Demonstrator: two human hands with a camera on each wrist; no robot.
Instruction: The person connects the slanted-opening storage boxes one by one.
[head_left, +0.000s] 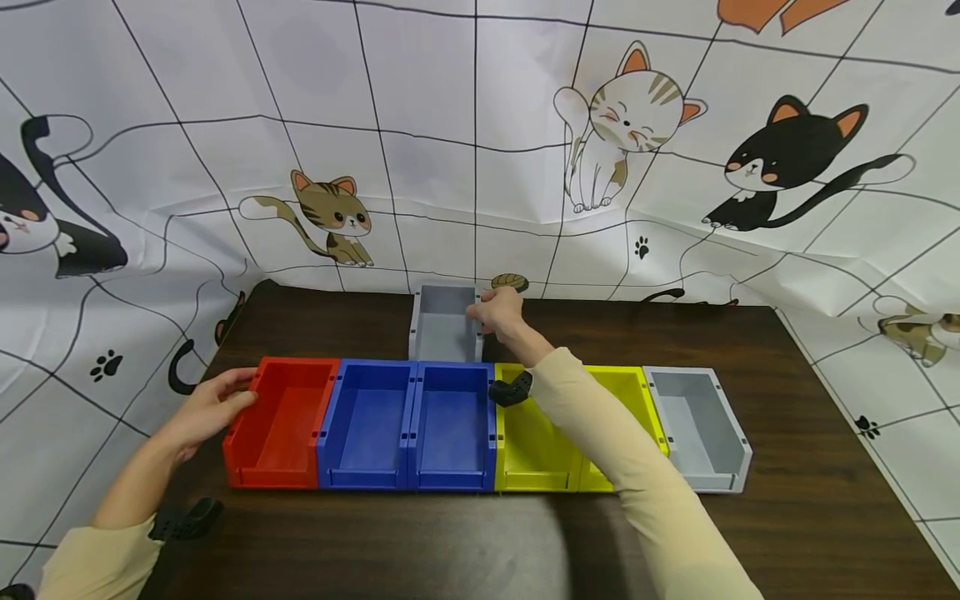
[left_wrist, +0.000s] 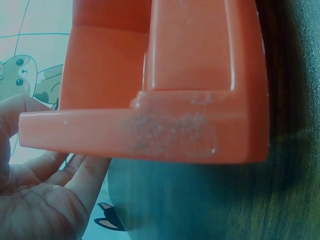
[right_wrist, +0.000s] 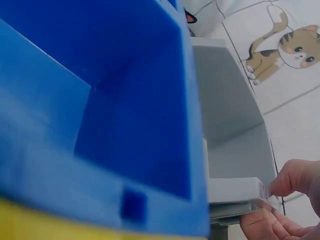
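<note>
My left hand (head_left: 206,412) holds the left wall of an open red plastic bin (head_left: 285,425), with fingers on either side of its rim in the left wrist view. The red bin stands at the left end of a row of bins. Behind the row, my right hand (head_left: 500,312) pinches the right wall of a grey bin (head_left: 444,325) between thumb and fingers (right_wrist: 260,225). This bin sits just behind two blue bins (head_left: 367,425). My right forearm passes over the yellow bins (head_left: 536,446) and partly hides them.
Another grey bin (head_left: 697,425) closes the row at its right end. All stand on a dark wooden table (head_left: 810,450). A white sheet (head_left: 420,167) with cat drawings hangs behind the table and down its sides.
</note>
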